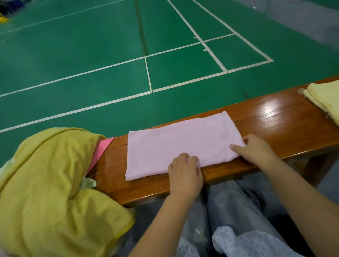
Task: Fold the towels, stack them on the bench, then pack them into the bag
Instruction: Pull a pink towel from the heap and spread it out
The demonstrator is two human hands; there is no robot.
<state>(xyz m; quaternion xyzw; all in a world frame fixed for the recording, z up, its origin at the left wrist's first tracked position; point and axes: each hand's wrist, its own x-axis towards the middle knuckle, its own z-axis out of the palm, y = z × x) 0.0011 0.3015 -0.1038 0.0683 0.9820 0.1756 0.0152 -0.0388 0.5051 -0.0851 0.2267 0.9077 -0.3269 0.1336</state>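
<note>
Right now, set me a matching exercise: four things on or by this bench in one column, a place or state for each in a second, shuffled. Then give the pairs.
Things:
1. pink towel
2. yellow folded stack
3. mustard-yellow cloth heap
4. right hand

Places or states:
A. piled at the bench's left end
B. on the towel's right near corner
C. flat on the middle of the bench, under both hands
D. at the bench's far right end

Pairs: 1-C, 2-D, 3-A, 4-B
</note>
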